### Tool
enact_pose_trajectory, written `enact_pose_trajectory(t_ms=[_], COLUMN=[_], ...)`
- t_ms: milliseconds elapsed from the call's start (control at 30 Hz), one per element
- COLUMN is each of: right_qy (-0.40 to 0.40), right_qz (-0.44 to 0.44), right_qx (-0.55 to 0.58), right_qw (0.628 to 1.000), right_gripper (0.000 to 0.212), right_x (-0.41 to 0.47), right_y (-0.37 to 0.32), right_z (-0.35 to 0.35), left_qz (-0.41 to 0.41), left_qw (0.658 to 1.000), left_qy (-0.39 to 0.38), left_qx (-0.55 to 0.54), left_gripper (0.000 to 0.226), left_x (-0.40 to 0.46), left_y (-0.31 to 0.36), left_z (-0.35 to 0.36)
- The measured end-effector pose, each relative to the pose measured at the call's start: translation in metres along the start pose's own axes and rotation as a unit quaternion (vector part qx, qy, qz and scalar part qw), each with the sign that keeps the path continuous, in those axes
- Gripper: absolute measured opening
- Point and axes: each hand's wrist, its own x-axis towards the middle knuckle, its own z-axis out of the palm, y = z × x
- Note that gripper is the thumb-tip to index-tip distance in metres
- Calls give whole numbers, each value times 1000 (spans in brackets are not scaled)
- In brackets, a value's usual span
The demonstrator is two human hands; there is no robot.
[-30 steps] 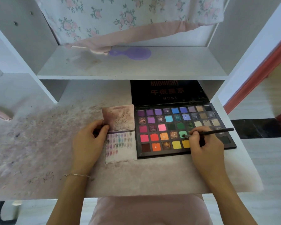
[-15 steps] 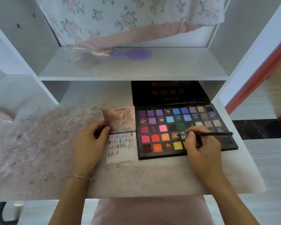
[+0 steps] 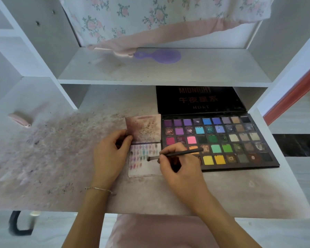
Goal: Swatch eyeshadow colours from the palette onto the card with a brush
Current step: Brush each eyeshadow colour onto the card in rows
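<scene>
Meanwhile right hand pinches brush over card, left hand gripping its edge beside palette.

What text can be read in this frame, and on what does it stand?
"MIDNIGHT": top line on the open palette lid, reddish letters.
"HDKT": bottom line on the same lid.
Middle line on the lid: Chinese characters, too blurred to read surely.
Card: colour swatches only, no writing.

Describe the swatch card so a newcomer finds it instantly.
On the stained desk, look just left of the open eyeshadow palette. The card lies flat there between both hands. Unlike the mottled pinkish flap above it, it is pale and carries rows of small colour dabs.
</scene>
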Motion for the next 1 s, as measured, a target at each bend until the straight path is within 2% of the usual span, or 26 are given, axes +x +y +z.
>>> enact_pose_trajectory(t_ms=[200, 400, 533, 1000], right_qy=[-33, -33, -49, -61], right_qz=[-11, -8, -6, 0], right_qx=[-27, -43, -61, -83], right_qw=[999, 998, 997, 995], right_gripper=[14, 15, 3, 4], right_x=[2, 1, 1, 2], right_y=[-5, -2, 0, 0], right_z=[8, 8, 9, 9], left_qz=[-1, -4, 3, -2], left_qw=[1000, 1000, 1000, 1000], left_qy=[0, 0, 4, 1], left_qx=[-10, -11, -4, -4], left_gripper=[18, 18, 16, 18], left_x=[0, -1, -1, -1], left_y=[1, 2, 3, 0], left_z=[0, -1, -1, 1])
